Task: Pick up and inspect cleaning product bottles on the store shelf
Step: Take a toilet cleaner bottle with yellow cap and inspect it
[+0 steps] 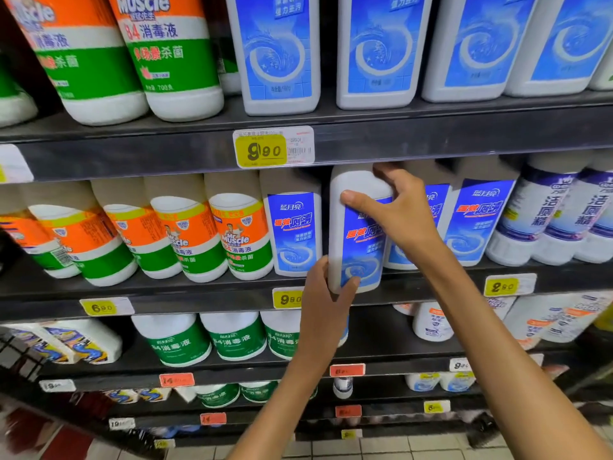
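Observation:
A white bottle with a blue label (356, 234) stands at the front edge of the middle shelf (199, 298), pulled forward of its row. My right hand (401, 210) grips its upper part, thumb across the front and fingers curled behind the shoulder. My left hand (326, 300) holds its base from below, thumb pressed on the lower label. The bottle's cap is hidden behind the shelf rail above.
Matching blue-label bottles (293, 230) stand left and right of it. Orange-and-green bottles (238, 234) fill the left, purple-label bottles (537, 214) the right. Larger blue-label bottles (278, 51) crowd the shelf above, green-label bottles (235, 336) the one below. Yellow price tags (262, 149) line the rails.

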Tool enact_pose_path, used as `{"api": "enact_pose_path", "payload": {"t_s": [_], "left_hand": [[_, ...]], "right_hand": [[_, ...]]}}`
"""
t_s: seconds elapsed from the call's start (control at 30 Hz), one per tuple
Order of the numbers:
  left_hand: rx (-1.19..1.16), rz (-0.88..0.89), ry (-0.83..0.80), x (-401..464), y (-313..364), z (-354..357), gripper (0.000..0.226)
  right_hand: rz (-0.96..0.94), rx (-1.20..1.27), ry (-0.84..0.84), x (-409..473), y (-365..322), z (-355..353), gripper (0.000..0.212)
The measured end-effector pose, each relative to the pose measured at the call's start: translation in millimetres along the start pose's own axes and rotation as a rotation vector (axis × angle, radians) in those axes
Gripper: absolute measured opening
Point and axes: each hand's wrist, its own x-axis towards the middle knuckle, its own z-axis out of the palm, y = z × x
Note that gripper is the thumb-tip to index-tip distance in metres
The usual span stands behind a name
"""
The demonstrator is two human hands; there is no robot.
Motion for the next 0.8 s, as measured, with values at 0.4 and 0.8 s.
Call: {"api": "enact_pose_path", "payload": {"t_s": [0.4,0.8], "left_hand": [[0.038,0.109,0.153,-22,-6,10,0.056],[0.154,0.121,0.082,-19,-11,20,0.067]], "right_hand": [[-0.120,-0.125,0.116,-11,8,21,0.051],[-0.311,-0.682,0.012,-31,27,-1,0.075]]}}
